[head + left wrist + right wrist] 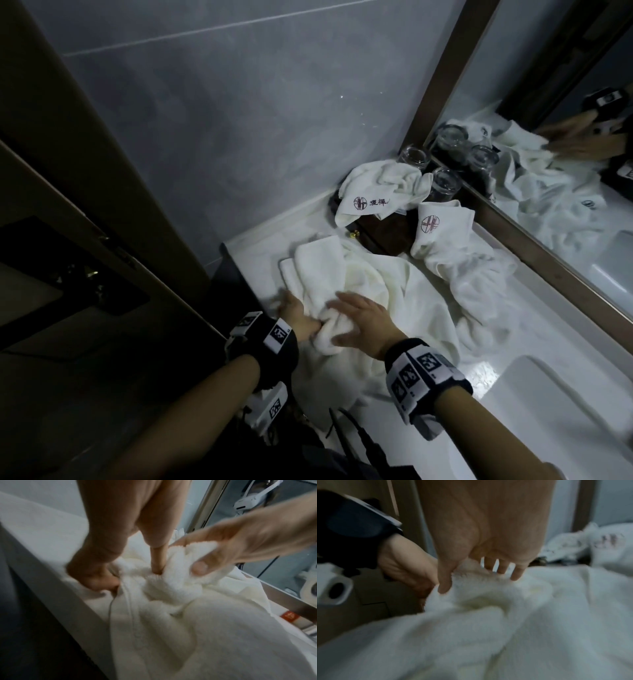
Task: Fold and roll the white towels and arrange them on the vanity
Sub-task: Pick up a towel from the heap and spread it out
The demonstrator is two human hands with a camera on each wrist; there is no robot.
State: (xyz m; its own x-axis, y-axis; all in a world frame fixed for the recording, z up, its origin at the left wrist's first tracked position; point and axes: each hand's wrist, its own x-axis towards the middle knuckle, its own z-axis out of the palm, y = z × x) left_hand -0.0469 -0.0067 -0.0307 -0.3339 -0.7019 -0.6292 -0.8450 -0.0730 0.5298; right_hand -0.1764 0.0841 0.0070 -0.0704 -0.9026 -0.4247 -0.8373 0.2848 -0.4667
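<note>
White terry fills your grip: the big towel lies crumpled on the vanity, and both your hands work one bunched fold at its near left edge. Your left hand sits at the vanity's edge, thumb dug into the bunch and fingers curled round cloth on its outer side. Just right of it, touching the same bunch, your right hand pinches the fold between thumb and spread fingers. Beyond the grip, a logo towel is heaped by two glasses; right of that, another towel trails along the mirror.
</note>
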